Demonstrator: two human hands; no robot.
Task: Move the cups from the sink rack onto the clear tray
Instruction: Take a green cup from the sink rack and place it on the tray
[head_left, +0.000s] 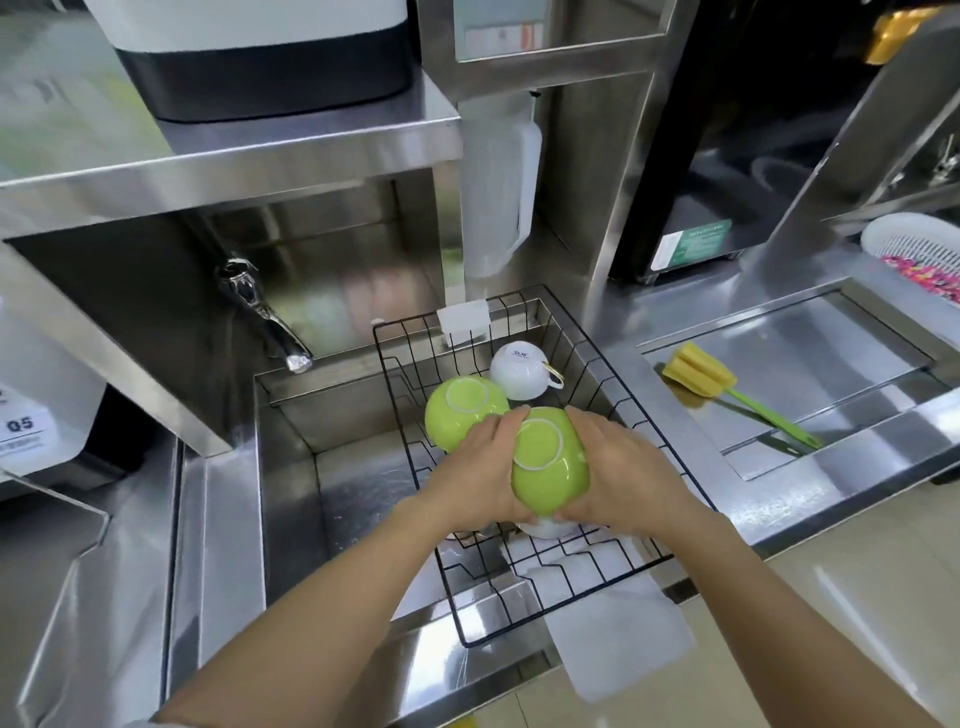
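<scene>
A black wire rack (613, 374) sits over the right part of the steel sink. Both hands clasp one upside-down green cup (550, 462) above the rack's middle: my left hand (478, 467) on its left side, my right hand (618, 467) on its right. Something white (543, 527) shows just under this cup; I cannot tell what it is. A second green cup (460, 415) lies upside down to the left. Behind them a white cup (522, 371) with a gold-edged handle rests upside down. No clear tray is in view.
A chrome faucet (265, 317) juts over the sink basin (353, 493) on the left. A white cloth (618, 634) hangs over the rack's near edge. A yellow sponge brush (698, 376) with green handle lies in the right-hand recess. A white basket (914, 249) stands far right.
</scene>
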